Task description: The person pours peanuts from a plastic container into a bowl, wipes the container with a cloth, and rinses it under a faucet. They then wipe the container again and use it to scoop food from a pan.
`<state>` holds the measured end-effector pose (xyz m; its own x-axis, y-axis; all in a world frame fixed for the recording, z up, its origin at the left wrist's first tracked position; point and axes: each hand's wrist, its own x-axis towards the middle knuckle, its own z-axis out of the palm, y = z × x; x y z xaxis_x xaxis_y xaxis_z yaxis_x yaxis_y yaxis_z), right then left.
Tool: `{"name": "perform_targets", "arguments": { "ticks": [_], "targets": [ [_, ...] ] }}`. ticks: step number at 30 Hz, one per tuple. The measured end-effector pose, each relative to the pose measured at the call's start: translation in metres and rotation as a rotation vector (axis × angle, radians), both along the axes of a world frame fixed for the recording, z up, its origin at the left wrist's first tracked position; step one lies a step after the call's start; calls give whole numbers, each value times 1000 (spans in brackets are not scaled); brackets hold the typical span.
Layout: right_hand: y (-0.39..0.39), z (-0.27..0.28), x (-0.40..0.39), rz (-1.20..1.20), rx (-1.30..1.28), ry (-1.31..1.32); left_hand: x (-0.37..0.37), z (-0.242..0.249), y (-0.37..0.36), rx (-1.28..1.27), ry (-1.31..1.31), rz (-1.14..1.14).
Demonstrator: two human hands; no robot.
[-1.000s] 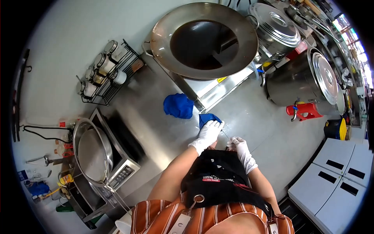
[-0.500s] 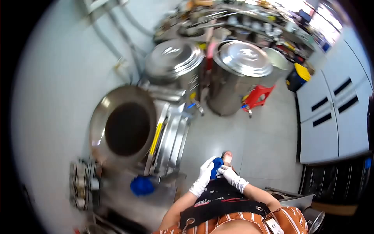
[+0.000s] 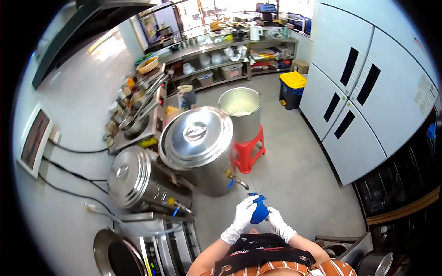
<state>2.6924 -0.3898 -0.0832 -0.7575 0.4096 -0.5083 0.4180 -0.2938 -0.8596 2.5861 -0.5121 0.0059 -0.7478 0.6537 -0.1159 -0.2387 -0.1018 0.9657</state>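
Note:
A crumpled blue cloth point(image 3: 260, 213) is held in front of my body, above the floor. My left hand point(image 3: 244, 212), in a white glove, grips the cloth's left side with its fingers wrapped over the edge. On the other side, my right hand point(image 3: 277, 221), also gloved in white, pinches the cloth's right edge. Just beyond the cloth is the tap point(image 3: 239, 182) of a large lidded steel pot point(image 3: 198, 138). The undersides of both hands are hidden.
Another lidded steel pot point(image 3: 131, 177) stands left, behind a wok point(image 3: 110, 253) on a stove. A red stool point(image 3: 249, 149) bears an open pot point(image 3: 239, 101). A yellow-lidded bin point(image 3: 293, 80) and tall refrigerator point(image 3: 354, 92) are right. Steel shelves point(image 3: 207, 73) line the back.
My view has swung up and to the right, bringing the back shelves into sight. The wok has shifted to the lower left, and the other blue cloth has left view. More of the held cloth shows.

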Motion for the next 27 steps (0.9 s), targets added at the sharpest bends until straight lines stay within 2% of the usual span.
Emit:
{"name": "perform_targets", "arguments": {
  "ticks": [2, 4, 6, 8, 9, 10, 13, 14, 16, 17, 18, 20, 21, 22, 24, 26, 27],
  "targets": [
    [39, 6, -17, -62, -16, 28, -25, 6, 46, -10, -55, -70],
    [72, 30, -38, -297, -317, -18, -44, 20, 95, 55, -173, -181],
    [108, 9, -57, -299, -266, -99, -64, 0, 143, 107, -158, -274],
    [135, 47, -92, -500, -687, 118, -86, 2, 187, 116, -234, -394],
    [151, 43, -103, -496, -685, 105, -97, 17, 209, 112, -198, -444],
    [167, 36, -112, -491, -657, 170, -108, 7, 233, 133, -158, -465],
    [239, 26, -147, -470, -536, 384, -144, -1, 303, 163, -254, -535],
    [267, 19, -153, -464, -524, 365, -152, -5, 326, 178, -270, -526],
    [325, 13, -171, -322, -43, 314, -173, -2, 371, 222, -370, -610],
    [354, 18, -174, -229, -133, 372, -184, 1, 392, 159, -312, -618],
    [375, 38, -179, -177, -102, 486, -194, 0, 413, 158, -318, -610],
    [395, 102, -195, 91, 853, 115, -216, -7, 456, 119, -229, -546],
    [407, 108, -204, 11, 748, 129, -226, -10, 476, 106, -263, -493],
    [425, 103, -213, 13, 749, 134, -240, -14, 495, 106, -259, -490],
    [462, 89, -231, -555, -766, 523, -273, -16, 535, 68, -230, -421],
    [505, 75, -250, -550, -774, 492, -302, -15, 571, 62, -200, -303],
    [525, 75, -263, -491, -817, 500, -314, -18, 590, 99, -263, -244]
  ]
}}
